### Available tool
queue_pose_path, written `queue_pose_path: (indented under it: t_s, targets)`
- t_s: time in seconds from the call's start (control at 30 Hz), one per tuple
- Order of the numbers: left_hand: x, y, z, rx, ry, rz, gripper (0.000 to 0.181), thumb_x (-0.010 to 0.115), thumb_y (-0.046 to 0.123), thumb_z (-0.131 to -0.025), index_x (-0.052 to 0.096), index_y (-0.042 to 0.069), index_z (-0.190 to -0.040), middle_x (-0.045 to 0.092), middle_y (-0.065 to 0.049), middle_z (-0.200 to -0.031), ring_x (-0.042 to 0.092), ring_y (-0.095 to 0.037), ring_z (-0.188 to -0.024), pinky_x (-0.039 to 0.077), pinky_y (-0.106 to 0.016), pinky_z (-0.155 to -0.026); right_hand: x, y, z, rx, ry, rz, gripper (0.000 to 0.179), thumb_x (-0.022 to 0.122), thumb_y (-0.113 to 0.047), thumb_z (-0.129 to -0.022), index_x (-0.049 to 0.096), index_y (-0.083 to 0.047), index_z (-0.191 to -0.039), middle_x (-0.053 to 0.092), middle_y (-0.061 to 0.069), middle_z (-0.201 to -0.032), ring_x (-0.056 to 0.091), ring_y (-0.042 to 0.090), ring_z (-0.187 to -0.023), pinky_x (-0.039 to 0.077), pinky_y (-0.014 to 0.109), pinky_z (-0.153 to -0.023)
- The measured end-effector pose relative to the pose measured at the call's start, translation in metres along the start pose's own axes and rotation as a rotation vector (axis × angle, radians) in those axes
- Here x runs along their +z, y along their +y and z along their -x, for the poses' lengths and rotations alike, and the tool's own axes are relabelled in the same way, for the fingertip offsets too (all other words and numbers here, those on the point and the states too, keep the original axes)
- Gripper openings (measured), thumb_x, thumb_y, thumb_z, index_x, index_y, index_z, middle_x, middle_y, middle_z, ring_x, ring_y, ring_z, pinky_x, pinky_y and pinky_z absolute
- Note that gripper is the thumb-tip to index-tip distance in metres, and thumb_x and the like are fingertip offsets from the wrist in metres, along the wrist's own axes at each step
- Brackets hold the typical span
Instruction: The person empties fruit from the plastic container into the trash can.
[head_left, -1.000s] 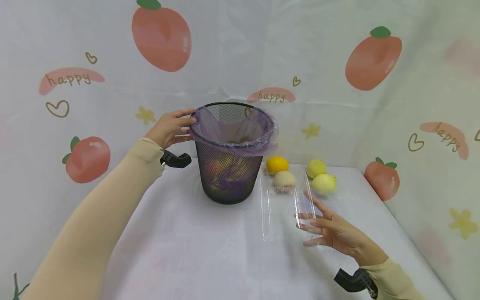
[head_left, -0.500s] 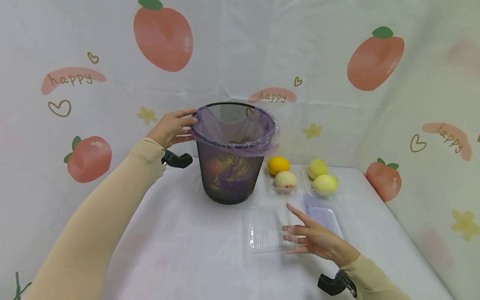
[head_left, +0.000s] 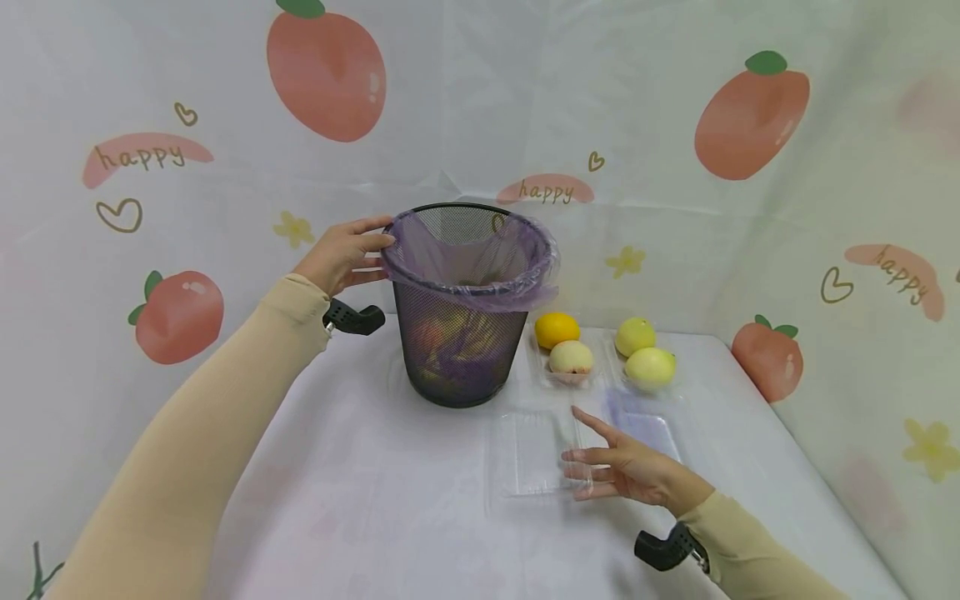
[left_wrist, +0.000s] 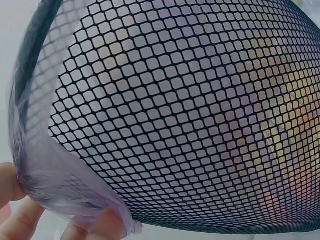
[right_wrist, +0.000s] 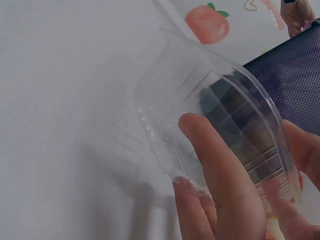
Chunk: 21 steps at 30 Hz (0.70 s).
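Note:
A black mesh bin (head_left: 461, 350) lined with a thin purple plastic bag (head_left: 536, 292) stands near the back of the table. My left hand (head_left: 341, 254) touches its left rim, the fingers fairly straight against the folded-over liner. Through the mesh, blurred yellow and reddish contents show. Right of the bin, my right hand (head_left: 637, 475) holds a clear plastic container (head_left: 536, 454) by its right side. The right wrist view shows the thumb (right_wrist: 220, 180) on the near face and other fingers behind the thin plastic.
Behind the right hand, an orange (head_left: 557, 330) and a pale round fruit (head_left: 572, 358) sit in a clear tray. Beside them lie a yellow-green fruit (head_left: 635, 337) and a lemon (head_left: 651, 367). A purple-tinted clear tray (head_left: 648, 433) lies nearer. A printed cloth (head_left: 450, 92) hangs behind.
My right hand has brought the clear container left and toward me, away from in front of the fruit. Over the last half second it has only tilted slightly. The left hand stays put.

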<state>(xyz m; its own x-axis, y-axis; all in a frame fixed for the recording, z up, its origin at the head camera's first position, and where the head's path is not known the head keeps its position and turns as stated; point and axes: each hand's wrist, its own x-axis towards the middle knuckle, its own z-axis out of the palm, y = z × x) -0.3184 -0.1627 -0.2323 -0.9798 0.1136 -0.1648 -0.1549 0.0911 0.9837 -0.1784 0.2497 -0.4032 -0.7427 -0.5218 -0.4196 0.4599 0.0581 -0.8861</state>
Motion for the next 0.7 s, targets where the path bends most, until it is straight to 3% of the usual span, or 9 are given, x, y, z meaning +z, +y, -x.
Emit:
queue_pose_path:
  t_s: [0.27, 0.53, 0.7]
  targets:
    - [-0.001, 0.0, -0.001, 0.003, -0.004, 0.005, 0.055, 0.056, 0.021, -0.099, 0.036, 0.025, -0.151, 0.047, -0.003, -0.135, 0.059, -0.01, -0.093, 0.057, -0.02, -0.078, -0.008, -0.003, 0.0, 0.017, -0.058, -0.04, 0.086, 0.052, -0.005, -0.099, -0.01, -0.02, -0.156, 0.026, 0.039, -0.147, 0.057, 0.035, -0.118, 0.056, 0.044, -0.091]
    - [0.0, 0.0, -0.001, -0.009, 0.002, 0.003, 0.055, 0.055, 0.02, -0.1, 0.036, 0.027, -0.151, 0.041, -0.006, -0.146, 0.057, -0.014, -0.102, 0.055, -0.025, -0.088, -0.012, -0.004, -0.004, 0.044, -0.067, -0.06, 0.086, 0.052, 0.001, -0.098, -0.009, -0.018, -0.156, 0.044, 0.03, -0.138, 0.067, 0.027, -0.103, 0.059, 0.034, -0.081]
    - [0.0, 0.0, -0.002, -0.013, 0.005, -0.003, 0.055, 0.053, 0.02, -0.1, 0.035, 0.027, -0.151, 0.039, -0.007, -0.148, 0.055, -0.016, -0.107, 0.052, -0.028, -0.095, -0.012, -0.003, -0.005, 0.048, -0.045, -0.039, 0.085, 0.052, 0.003, -0.097, -0.007, -0.015, -0.156, 0.037, 0.034, -0.142, 0.068, 0.024, -0.099, 0.059, 0.034, -0.08]
